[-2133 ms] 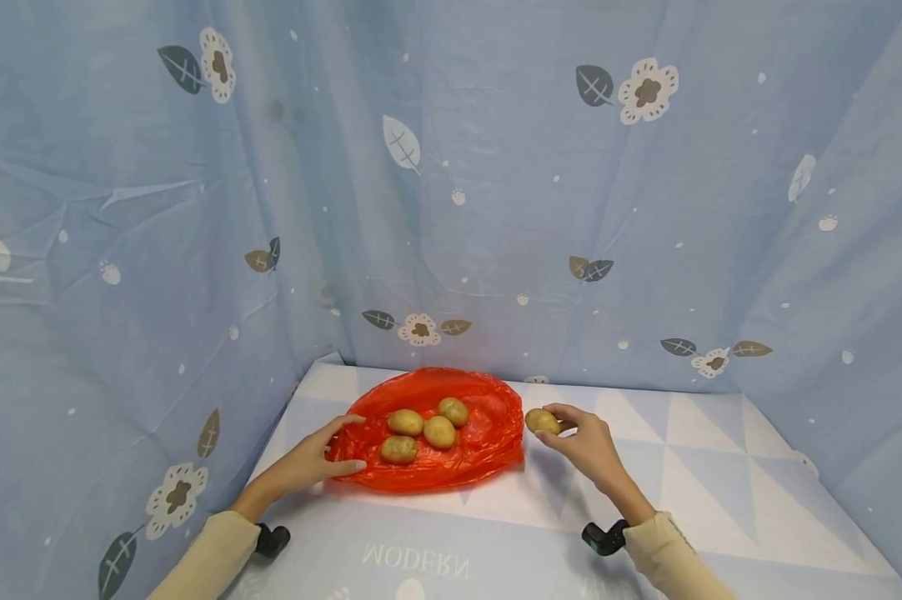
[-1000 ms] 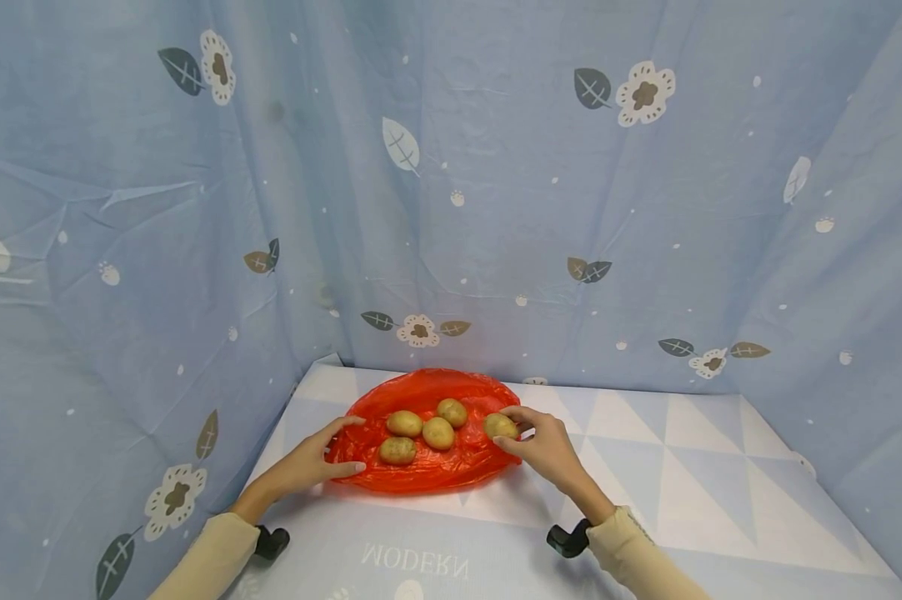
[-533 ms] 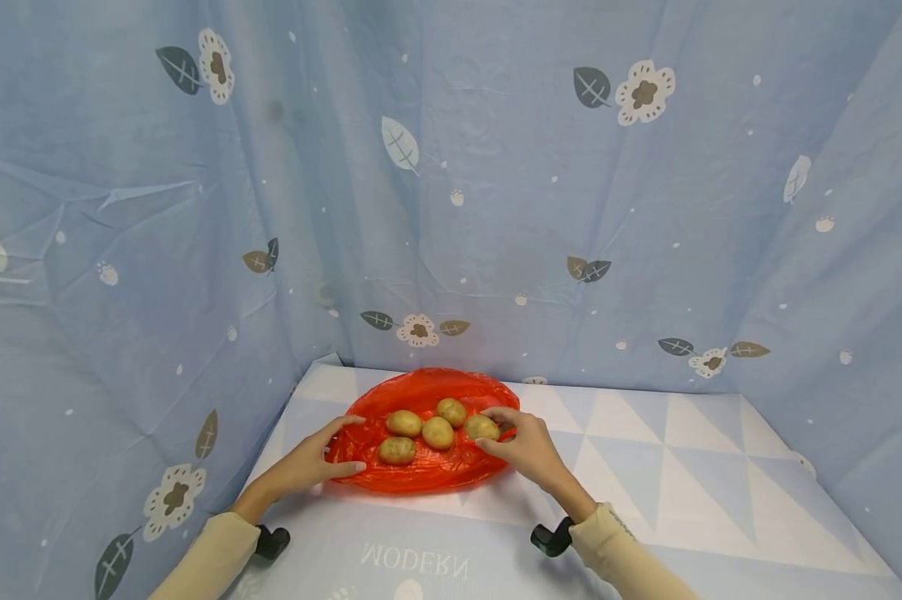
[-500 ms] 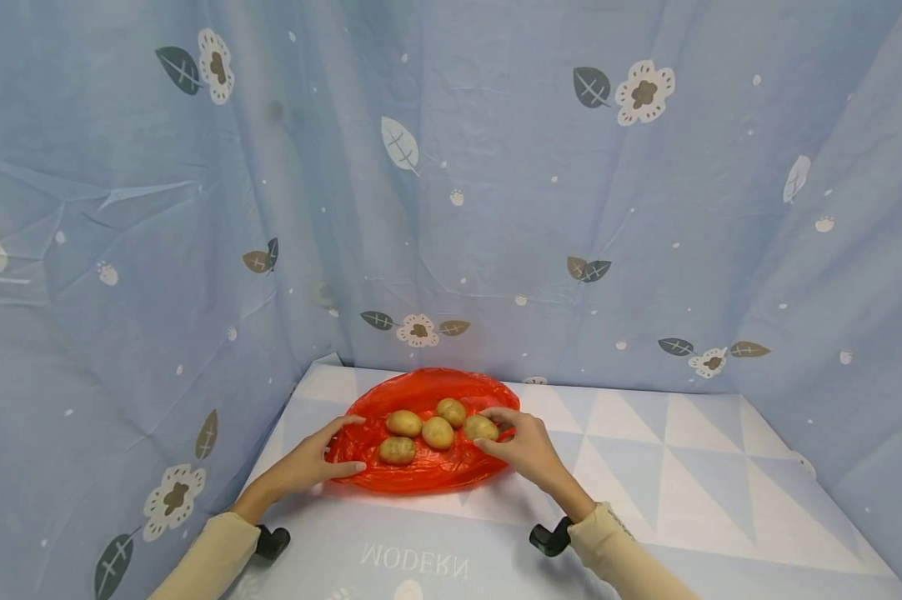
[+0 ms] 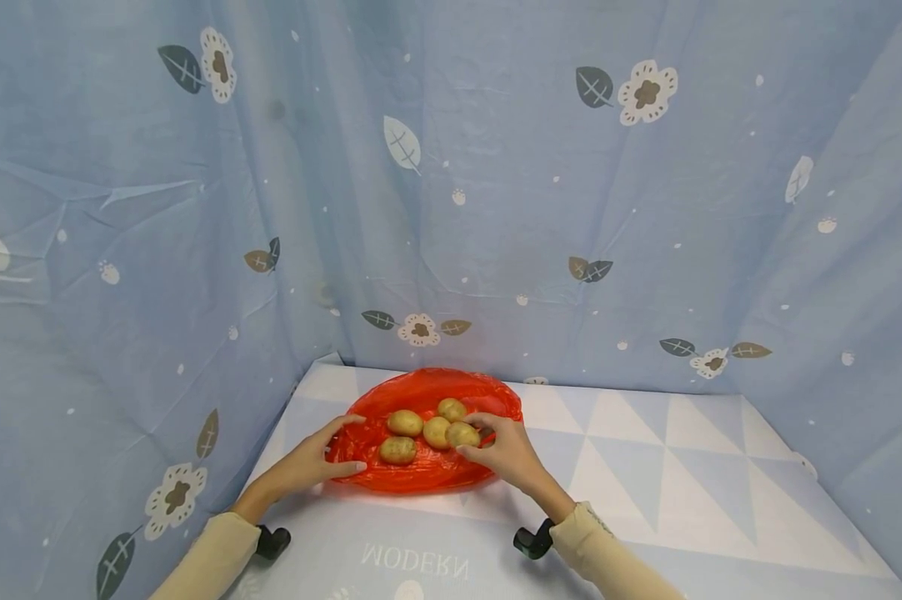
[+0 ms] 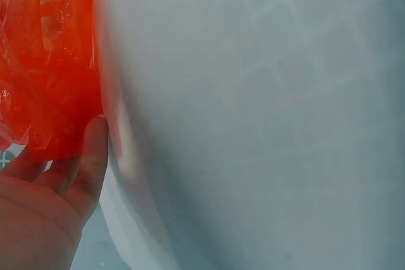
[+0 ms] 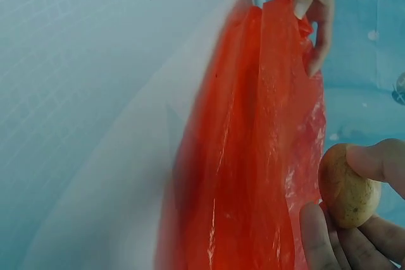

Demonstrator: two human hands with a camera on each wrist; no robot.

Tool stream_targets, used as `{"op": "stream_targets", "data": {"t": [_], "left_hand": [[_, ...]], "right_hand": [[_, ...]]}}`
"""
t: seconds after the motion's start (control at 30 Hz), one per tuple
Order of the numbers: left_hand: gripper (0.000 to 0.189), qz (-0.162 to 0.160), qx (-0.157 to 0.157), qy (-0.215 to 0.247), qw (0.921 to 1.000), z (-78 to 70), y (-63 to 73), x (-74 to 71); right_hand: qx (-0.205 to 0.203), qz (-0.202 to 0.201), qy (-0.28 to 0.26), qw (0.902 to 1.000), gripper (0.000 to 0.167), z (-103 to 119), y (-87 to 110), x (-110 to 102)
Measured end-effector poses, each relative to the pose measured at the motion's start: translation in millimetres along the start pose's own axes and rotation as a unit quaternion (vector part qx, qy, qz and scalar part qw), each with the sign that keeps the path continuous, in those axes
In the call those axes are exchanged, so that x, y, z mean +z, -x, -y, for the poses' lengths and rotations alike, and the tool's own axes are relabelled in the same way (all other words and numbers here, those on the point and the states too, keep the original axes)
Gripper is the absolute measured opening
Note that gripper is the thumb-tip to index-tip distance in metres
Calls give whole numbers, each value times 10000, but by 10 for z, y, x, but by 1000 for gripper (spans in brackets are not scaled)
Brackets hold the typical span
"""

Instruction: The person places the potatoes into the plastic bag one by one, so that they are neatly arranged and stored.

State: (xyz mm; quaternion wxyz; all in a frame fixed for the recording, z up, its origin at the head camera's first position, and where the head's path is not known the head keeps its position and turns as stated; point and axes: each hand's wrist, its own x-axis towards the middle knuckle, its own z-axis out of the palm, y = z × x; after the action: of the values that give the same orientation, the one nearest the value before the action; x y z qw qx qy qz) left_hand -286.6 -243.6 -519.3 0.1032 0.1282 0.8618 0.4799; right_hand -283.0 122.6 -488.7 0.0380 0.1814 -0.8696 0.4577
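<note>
A red plastic bag (image 5: 428, 385) lies spread with its mouth open on the table, several potatoes (image 5: 404, 422) inside. At its left end my left hand (image 5: 304, 460) holds the bag, thumb and fingers spread on either side of it; in the left wrist view fingers (image 6: 93, 162) rest against the red film. Between the thumb and fingers of my right hand (image 5: 513, 454) is a potato (image 7: 349, 184), held over the right half of the bag. In the head view this potato overlaps another potato (image 5: 434, 432) in the middle of the bag.
The table (image 5: 721, 475) carries a pale cloth with triangles and printed lettering in front of the bag. Blue flowered curtains (image 5: 496, 208) stand close behind the bag and along the left side. A black wrist mount (image 5: 533, 540) hangs below each wrist.
My right hand has carried the potato leftward, from outside the bag's right edge to over the potatoes in its middle. The left hand has stayed in place.
</note>
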Motion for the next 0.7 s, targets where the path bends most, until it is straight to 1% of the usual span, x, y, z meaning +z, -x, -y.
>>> {"op": "stream_targets", "data": {"t": [0.1,0.2,0.33,0.5,0.63,0.7], "left_hand": [[79,17,52,-22,10000,-3,6,-6],[79,-8,-9,-25,10000,-4,8,-5],[79,-69,-66,-17,10000,-16,16,4],[80,-130,-61,-44,9999,-24,9,18],[81,-129,-100,-51,9999,-13,4,18],[81,-124,-118,-44,9998,-8,-1,13]], "right_hand": [[-3,37,30,10000,43,15,-22,46],[-54,75,151,9998,45,19,-54,98],[-169,187,293,9993,43,23,-102,169],[-274,378,326,9984,41,0,-138,237],[-328,445,331,9979,41,-23,-146,269],[-289,456,352,9979,41,-24,-148,283]]}}
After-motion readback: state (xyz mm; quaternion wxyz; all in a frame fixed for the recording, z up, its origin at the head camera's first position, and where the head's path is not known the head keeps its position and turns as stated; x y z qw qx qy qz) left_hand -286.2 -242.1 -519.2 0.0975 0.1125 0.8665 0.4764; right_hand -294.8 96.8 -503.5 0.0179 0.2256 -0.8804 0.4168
